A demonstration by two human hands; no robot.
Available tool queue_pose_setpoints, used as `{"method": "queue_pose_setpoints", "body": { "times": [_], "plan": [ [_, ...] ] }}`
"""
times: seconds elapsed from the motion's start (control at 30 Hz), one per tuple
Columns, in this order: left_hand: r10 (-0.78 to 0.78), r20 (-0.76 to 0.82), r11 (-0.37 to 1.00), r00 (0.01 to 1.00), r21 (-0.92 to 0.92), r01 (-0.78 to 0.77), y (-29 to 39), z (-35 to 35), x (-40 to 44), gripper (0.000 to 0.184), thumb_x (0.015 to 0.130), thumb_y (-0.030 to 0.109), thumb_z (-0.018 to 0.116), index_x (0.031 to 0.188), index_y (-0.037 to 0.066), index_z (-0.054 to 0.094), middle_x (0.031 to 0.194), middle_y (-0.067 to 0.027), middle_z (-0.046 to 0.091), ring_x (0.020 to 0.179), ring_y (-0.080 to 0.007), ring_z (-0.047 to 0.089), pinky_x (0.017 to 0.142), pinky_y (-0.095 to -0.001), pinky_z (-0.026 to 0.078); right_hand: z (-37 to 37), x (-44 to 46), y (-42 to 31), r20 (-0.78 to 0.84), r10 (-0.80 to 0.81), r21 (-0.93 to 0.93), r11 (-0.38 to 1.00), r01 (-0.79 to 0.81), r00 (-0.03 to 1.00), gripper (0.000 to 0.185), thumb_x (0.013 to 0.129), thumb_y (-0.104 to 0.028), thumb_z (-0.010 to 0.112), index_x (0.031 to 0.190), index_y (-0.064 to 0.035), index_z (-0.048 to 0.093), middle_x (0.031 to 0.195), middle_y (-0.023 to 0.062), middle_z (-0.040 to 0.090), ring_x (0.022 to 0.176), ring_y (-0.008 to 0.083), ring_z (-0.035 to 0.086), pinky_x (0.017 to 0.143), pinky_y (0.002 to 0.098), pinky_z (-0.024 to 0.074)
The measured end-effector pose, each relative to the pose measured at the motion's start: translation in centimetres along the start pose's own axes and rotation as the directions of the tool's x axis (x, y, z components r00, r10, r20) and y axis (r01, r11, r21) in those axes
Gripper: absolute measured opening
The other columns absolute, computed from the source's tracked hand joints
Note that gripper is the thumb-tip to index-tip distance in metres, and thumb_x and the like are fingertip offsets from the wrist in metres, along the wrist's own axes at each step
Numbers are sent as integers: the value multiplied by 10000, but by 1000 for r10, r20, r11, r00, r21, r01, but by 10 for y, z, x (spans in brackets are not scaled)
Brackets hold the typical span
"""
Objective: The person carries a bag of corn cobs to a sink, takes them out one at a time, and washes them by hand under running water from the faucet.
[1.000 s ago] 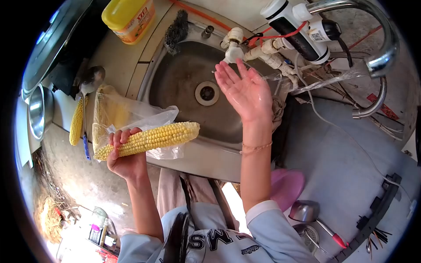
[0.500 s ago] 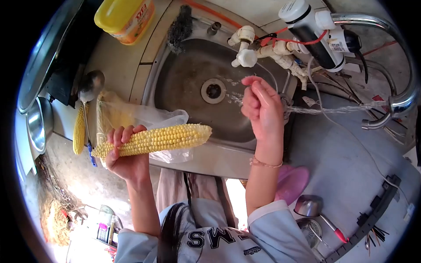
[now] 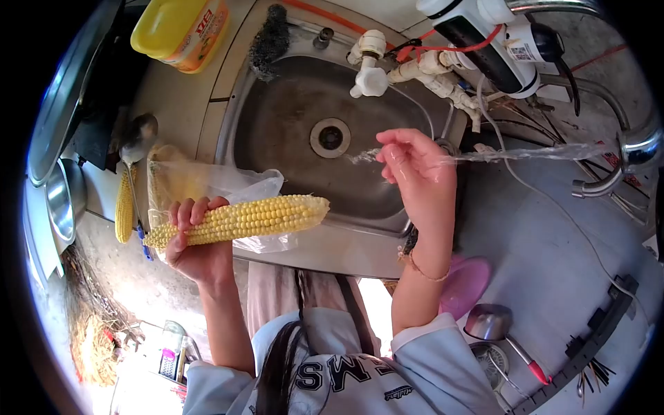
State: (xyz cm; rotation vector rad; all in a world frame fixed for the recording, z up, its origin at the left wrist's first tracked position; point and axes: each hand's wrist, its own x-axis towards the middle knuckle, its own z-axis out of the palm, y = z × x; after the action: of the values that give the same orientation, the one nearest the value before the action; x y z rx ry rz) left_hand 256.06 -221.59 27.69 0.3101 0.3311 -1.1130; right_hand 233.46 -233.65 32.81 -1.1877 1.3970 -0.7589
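A peeled yellow ear of corn (image 3: 259, 218) lies across the fingers of my left hand (image 3: 197, 242), which is wrapped round its left end. The cob points right, over the sink's front edge. My right hand (image 3: 415, 162) is over the right side of the metal sink (image 3: 277, 131), wet, with fingers loosely bent and apart and nothing held in them. A stream of water (image 3: 526, 153) from the chrome faucet (image 3: 636, 155) runs onto it. Behind my left hand is a clear plastic bag (image 3: 228, 181), with something yellow showing through.
Another ear of corn (image 3: 124, 207) and a ladle (image 3: 138, 138) lie on the left counter. A yellow tub (image 3: 180, 34) and a dark scrubber (image 3: 270, 41) sit behind. White pipes with a valve (image 3: 370, 79) reach over the sink's back right. A pink basin (image 3: 465, 283) is low on the right.
My right hand has turned and its fingers have loosened from a curled shape, while the water still runs onto it. My left hand keeps the corn in nearly the same place. The view has shifted slightly.
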Motion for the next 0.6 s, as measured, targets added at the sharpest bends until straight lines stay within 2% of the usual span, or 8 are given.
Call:
{"method": "queue_pose_setpoints", "body": {
  "times": [0.03,0.1,0.2,0.3,0.43,0.5,0.53,0.6],
  "plan": [
    [-1,-2,1000,1000,-2,1,-2,0,-2,316,541,-57,535,761,116,387,693,10,389,699,-143,412,883,-332,298,-3,-2,-1,0,1,-3,1000,-1,1000,107,841,-78,553,908,-17,611,710,38,592,609,72,540,538,196,433],
    [-2,-9,999,1000,32,3,-3,0,-3,315,540,-55,532,756,116,379,689,11,386,700,-141,412,886,-330,296,-6,-4,-3,-80,-180,-328,934,144,980,117,805,-88,600,888,-12,630,672,78,622,592,92,586,536,210,447],
    [-4,4,1000,1000,10,4,-7,1,-5,312,540,-50,532,753,117,376,688,11,390,702,-141,413,887,-331,297,-13,-3,-15,-97,-251,-497,851,172,963,128,775,-95,634,879,-23,647,617,105,617,549,112,601,518,216,448],
    [2,22,1000,1000,18,-2,-10,1,-4,314,535,-46,535,757,115,380,689,7,398,710,-144,416,887,-333,298,-16,-1,-14,-96,-371,-447,846,293,924,96,781,-117,636,790,-21,633,576,83,595,505,104,572,485,214,425],
    [18,20,1000,1000,19,-18,-12,0,-4,320,530,-46,540,761,112,386,694,3,407,719,-149,421,890,-335,298,-16,-1,-24,-90,-291,-511,834,206,953,196,797,-155,635,675,-19,565,512,50,533,449,80,493,438,214,363],
    [11,30,1000,999,-3,-11,-12,-1,-4,324,528,-50,543,767,109,392,696,0,411,725,-153,424,893,-338,297,-11,6,-22,-102,-360,-328,892,310,927,315,809,-195,636,604,-25,468,451,11,404,414,65,361,403,229,279],
    [15,30,1000,999,-6,-15,-12,-2,-4,324,528,-50,543,767,109,392,696,0,411,725,-153,424,893,-338,297,-10,9,-19,-98,-371,-318,891,324,923,341,830,-206,615,592,-32,444,449,-7,314,426,63,280,399,236,224],
    [24,16,1000,1000,0,-24,-10,-4,-5,326,532,-53,547,769,110,393,698,0,413,725,-152,424,895,-341,297,-9,16,-17,-53,-427,-367,849,380,903,358,838,-198,604,577,-32,424,454,-11,298,434,62,266,401,236,211]
  ]
}}
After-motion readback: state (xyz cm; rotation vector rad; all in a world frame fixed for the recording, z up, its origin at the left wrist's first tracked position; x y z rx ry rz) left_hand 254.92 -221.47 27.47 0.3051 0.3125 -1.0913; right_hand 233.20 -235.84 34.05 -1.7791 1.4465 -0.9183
